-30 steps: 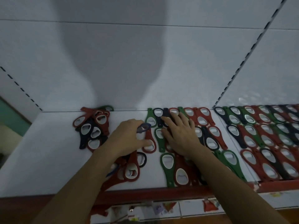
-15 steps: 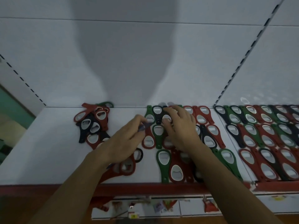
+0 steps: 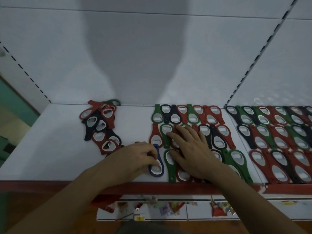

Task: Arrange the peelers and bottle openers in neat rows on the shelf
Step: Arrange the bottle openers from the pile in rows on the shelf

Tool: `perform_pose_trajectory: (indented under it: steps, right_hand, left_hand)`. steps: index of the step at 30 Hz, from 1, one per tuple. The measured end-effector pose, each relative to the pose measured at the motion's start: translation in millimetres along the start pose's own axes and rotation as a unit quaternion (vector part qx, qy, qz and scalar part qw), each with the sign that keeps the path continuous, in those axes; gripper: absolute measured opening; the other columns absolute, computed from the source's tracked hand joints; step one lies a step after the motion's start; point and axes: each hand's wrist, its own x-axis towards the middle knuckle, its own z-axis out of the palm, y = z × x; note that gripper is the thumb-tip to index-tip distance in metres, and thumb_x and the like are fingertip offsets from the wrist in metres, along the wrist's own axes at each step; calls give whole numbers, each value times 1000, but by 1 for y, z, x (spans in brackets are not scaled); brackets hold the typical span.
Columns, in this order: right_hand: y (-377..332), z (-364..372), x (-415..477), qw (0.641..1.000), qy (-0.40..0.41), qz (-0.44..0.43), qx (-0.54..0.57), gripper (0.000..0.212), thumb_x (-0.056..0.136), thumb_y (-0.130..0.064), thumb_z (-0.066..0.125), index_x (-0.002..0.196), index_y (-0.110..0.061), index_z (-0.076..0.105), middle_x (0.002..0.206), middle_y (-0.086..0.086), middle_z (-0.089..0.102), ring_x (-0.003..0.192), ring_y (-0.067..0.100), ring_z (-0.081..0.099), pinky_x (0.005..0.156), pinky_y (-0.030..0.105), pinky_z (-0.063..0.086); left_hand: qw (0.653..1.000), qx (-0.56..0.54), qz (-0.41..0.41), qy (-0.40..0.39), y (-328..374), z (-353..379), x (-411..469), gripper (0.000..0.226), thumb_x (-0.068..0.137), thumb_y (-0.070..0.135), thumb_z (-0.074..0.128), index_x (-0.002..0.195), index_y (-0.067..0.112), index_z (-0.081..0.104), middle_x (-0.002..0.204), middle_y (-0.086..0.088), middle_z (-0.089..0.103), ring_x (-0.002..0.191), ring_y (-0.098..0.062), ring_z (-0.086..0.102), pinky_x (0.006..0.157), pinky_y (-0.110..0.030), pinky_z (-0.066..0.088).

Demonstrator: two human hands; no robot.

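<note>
Head view: white metal shelf (image 3: 50, 157); plastic bottle-opener rows (image 3: 211, 115) fill its right side, loose red-black heap (image 3: 101, 125) near back-left unsorted. My right hand (image 3: 190, 149) presses flat on rows; left hand (image 3: 135, 159) pinches blue plastic opener (image 3: 157, 166) at front edge.

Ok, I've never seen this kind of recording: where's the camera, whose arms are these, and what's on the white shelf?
No machine here: a person wears one wide-angle camera on the head, so the single view looks down at their own bare arms. The white shelf carries flat bottle openers in red, green and black: neat rows to the right, a loose heap further left. The left hand pinches a blue bottle opener near the shelf's front edge. The right hand lies flat, fingers straight, on openers in the middle rows.
</note>
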Motion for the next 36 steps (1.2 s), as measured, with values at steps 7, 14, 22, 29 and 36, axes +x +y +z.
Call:
perform_pose_trajectory:
  steps: [7,14,22,29,36]
  right_hand:
    - [-3,9,-3,1000,14,9,-2,61,98,-66,18,155,-45,12,168,-6,7,155,23,1,122,62,6]
    - [-3,8,-4,1000,20,13,3,62,97,-67,16,155,-45,13,168,-4,10,155,24,4,122,62,6]
    - [1,1,-2,1000,14,6,18,72,91,-75,29,154,-42,19,166,-7,15,154,21,7,122,60,11]
    - [-6,-3,4,995,80,31,54,75,80,-78,48,141,-34,48,147,-8,43,139,16,33,117,45,25]
    - [11,-8,8,986,139,67,65,51,98,-57,34,140,-31,47,150,-3,44,142,22,36,114,58,32]
  left_hand:
    - [994,4,-95,45,16,12,-3,34,97,44,63,123,25,72,132,4,57,118,-11,53,98,-30,46]
    - [991,-39,-123,31,30,19,-9,43,99,49,50,131,27,69,133,11,56,121,-5,50,106,-25,37]
    - [987,-70,-144,20,27,19,-1,34,96,38,69,127,26,72,130,12,54,116,-2,50,102,-24,45]
    - [987,-58,-145,23,28,22,-3,32,98,40,62,126,26,71,128,13,53,113,0,51,99,-23,47]
    - [958,64,-269,-78,14,22,-1,94,91,82,29,164,30,1,170,8,-11,157,-14,-14,127,-53,-3]
